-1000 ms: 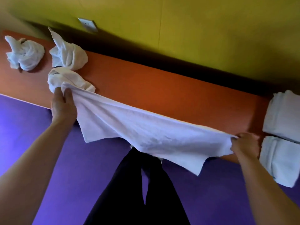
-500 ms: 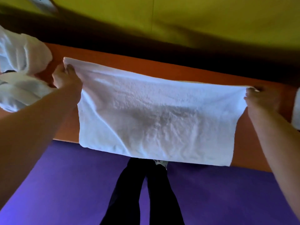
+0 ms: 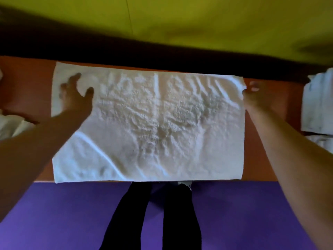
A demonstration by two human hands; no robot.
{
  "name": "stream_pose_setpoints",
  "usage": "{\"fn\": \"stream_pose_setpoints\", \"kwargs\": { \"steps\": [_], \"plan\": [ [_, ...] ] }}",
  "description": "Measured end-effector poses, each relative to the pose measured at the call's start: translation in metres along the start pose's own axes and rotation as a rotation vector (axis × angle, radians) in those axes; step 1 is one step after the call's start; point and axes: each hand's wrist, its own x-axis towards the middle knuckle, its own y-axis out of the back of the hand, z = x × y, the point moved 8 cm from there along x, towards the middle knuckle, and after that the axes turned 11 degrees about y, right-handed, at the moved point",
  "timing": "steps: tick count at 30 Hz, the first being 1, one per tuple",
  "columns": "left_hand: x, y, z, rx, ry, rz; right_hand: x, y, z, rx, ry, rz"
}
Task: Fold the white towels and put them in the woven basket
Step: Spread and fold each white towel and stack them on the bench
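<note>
- A white towel (image 3: pixel 153 127) is lying spread flat across the middle of the frame on the orange counter (image 3: pixel 270 141), its near edge reaching the counter's front edge.
- The left hand (image 3: pixel 75 98) is resting on the towel's upper left part, its grip spread wide with straight fingers lying on the cloth; it is blurred.
- The right hand (image 3: pixel 255 94) is sitting at the towel's upper right corner, touching the edge; whether its grip is pinching the cloth or lying loose I cannot tell.
- Folded white towels (image 3: pixel 319 103) are stacking at the right edge of the frame, on the counter.
- Crumpled white cloth (image 3: pixel 10 127) is showing at the left edge.
- The person's dark trouser legs (image 3: pixel 153 217) are standing on the purple floor (image 3: pixel 54 213) at the bottom.
- A yellow-green wall (image 3: pixel 198 20) is filling the top.
</note>
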Motion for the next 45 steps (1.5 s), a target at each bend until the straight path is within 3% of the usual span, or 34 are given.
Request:
{"fn": "stream_pose_setpoints", "kwargs": {
  "steps": [4,9,14,17,20,22,26,29,33,37,41,45],
  "plan": [
    [-0.107,-0.074,0.025,0.111,-0.253,-0.237,-0.005,-0.025,0.037,-0.077,0.035,-0.143],
    [-0.267,-0.167,0.067,0.129,-0.408,-0.458,-0.015,-0.039,0.058,-0.08,0.062,-0.312],
    [-0.378,-0.252,0.117,0.135,-0.513,-0.627,-0.012,-0.053,0.072,-0.126,0.275,-0.424],
    [-0.417,-0.299,0.125,0.361,-0.688,-0.601,0.007,-0.05,0.077,-0.062,0.313,-0.368],
    [-0.429,-0.331,0.113,0.644,-0.705,-0.583,0.035,-0.039,0.079,-0.033,0.306,-0.284],
    [-0.426,-0.333,0.114,0.685,-0.694,-0.529,0.057,-0.036,0.081,-0.051,0.264,-0.244],
    [-0.422,-0.327,0.127,0.552,-0.799,-0.421,0.089,-0.041,0.081,-0.054,0.143,-0.224],
    [-0.411,-0.319,0.129,0.385,-0.675,-0.46,0.094,-0.053,0.069,-0.075,0.188,-0.308],
    [-0.395,-0.289,0.126,0.151,-0.339,-0.497,0.092,-0.05,0.055,0.029,0.201,-0.289],
    [-0.379,-0.235,0.106,-0.256,0.057,-0.536,0.077,-0.042,0.027,0.269,0.193,-0.294],
    [-0.365,-0.169,0.09,-0.488,0.192,-0.46,0.05,-0.04,-0.026,0.388,0.192,-0.273],
    [-0.347,-0.11,0.056,-0.556,0.253,-0.353,0.012,-0.061,-0.101,0.433,0.263,-0.275]
  ]
}}
